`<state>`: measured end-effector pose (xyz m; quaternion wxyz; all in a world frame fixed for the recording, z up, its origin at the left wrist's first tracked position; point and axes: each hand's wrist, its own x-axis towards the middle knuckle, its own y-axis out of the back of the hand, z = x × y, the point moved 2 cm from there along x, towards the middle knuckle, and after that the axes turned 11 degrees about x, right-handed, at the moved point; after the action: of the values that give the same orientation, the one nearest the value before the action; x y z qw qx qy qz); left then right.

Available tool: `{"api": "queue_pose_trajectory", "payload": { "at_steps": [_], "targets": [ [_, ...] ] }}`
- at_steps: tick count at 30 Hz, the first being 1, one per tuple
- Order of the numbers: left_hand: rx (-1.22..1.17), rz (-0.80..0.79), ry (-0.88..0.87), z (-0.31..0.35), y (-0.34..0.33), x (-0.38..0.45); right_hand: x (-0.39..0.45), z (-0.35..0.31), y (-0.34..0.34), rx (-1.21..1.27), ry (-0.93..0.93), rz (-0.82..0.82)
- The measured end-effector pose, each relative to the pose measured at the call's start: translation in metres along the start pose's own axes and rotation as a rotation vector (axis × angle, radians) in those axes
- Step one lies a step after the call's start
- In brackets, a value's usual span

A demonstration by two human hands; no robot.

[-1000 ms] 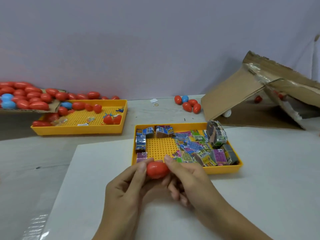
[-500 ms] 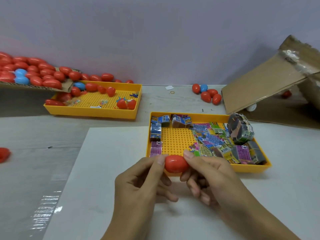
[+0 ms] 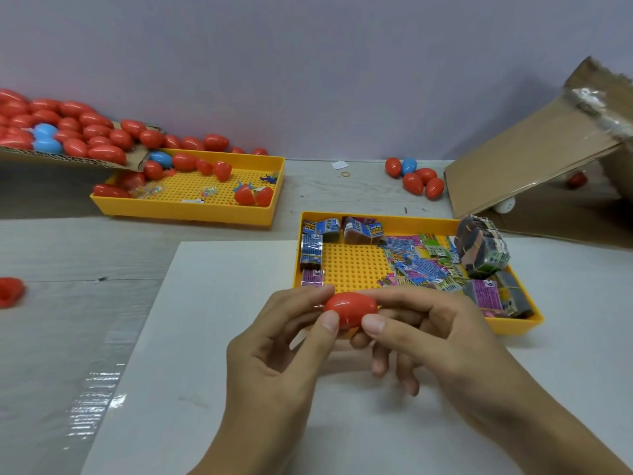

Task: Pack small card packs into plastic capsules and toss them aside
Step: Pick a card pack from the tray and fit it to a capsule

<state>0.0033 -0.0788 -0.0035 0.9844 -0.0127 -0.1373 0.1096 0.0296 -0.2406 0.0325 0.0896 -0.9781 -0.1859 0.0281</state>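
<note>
A closed red egg-shaped capsule (image 3: 350,309) sits between both my hands, just in front of the near yellow tray (image 3: 404,222). My left hand (image 3: 274,354) pinches its left end with thumb and forefinger. My right hand (image 3: 431,341) pinches its right end the same way. The tray holds several small card packs (image 3: 419,265) along its left edge and right half, plus a banded bundle of packs (image 3: 481,248) at the far right. The capsule's contents are hidden.
A second yellow tray (image 3: 191,209) at the back left holds red and blue capsules (image 3: 161,159); more lie on a cardboard sheet (image 3: 65,157) above it. Loose capsules (image 3: 416,178) rest by the wall. A cardboard box (image 3: 534,149) leans at the right. One red capsule half (image 3: 10,291) lies far left.
My hands have stayed on the red capsule; my thumbs have come round onto its near side. The view has shifted so the trays appear further right.
</note>
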Motion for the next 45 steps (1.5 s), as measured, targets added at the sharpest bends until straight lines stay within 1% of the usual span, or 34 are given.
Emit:
{"api": "queue_pose_trajectory", "payload": {
  "at_steps": [5,8,16,22,24,25,27,28,29,30,31,33,35,38,42,45],
  "targets": [
    [0.035,-0.030,-0.117,0.004,0.000,-0.001,0.000,-0.004,0.004,-0.032,0.035,-0.013],
    [0.024,-0.027,-0.145,0.006,0.000,0.000,0.000,-0.006,0.004,-0.044,0.041,-0.027],
    [-0.031,-0.006,0.016,0.008,-0.002,0.000,-0.002,-0.009,0.004,-0.113,-0.009,-0.065],
    [0.018,0.023,0.063,0.008,-0.001,0.000,-0.002,-0.006,0.004,-0.139,-0.005,-0.064],
    [0.019,0.034,0.067,0.008,-0.001,0.000,-0.002,-0.008,0.003,-0.163,0.061,-0.049],
    [0.011,0.045,0.069,0.007,-0.001,0.000,-0.003,-0.011,0.004,-0.188,0.149,-0.008],
    [0.001,0.065,0.082,0.007,0.000,0.001,-0.004,-0.018,0.013,-0.270,0.376,0.158],
    [0.001,0.070,0.088,0.007,0.000,0.001,-0.005,-0.022,0.019,-0.323,0.453,0.262],
    [0.001,0.076,0.094,0.007,-0.001,0.001,-0.005,-0.025,0.026,-0.403,0.492,0.348],
    [0.000,0.081,0.099,0.007,-0.001,0.001,-0.004,-0.026,0.031,-0.517,0.499,0.393],
    [0.000,0.082,0.100,0.007,-0.001,0.001,-0.003,-0.025,0.035,-0.656,0.465,0.388],
    [0.005,0.069,0.084,0.008,-0.003,0.000,0.001,-0.015,0.036,-0.959,0.336,0.307],
    [0.003,0.067,0.061,0.008,-0.003,-0.002,0.003,-0.003,0.033,-1.153,0.256,0.247],
    [0.007,0.072,0.047,0.007,-0.004,-0.003,0.004,0.005,0.033,-1.259,0.185,0.238],
    [-0.021,0.066,0.030,0.004,-0.004,-0.003,0.005,0.006,0.035,-1.284,0.194,0.329],
    [-0.040,0.067,0.032,0.002,-0.003,-0.002,0.004,0.006,0.036,-1.279,0.173,0.331]
  ]
}}
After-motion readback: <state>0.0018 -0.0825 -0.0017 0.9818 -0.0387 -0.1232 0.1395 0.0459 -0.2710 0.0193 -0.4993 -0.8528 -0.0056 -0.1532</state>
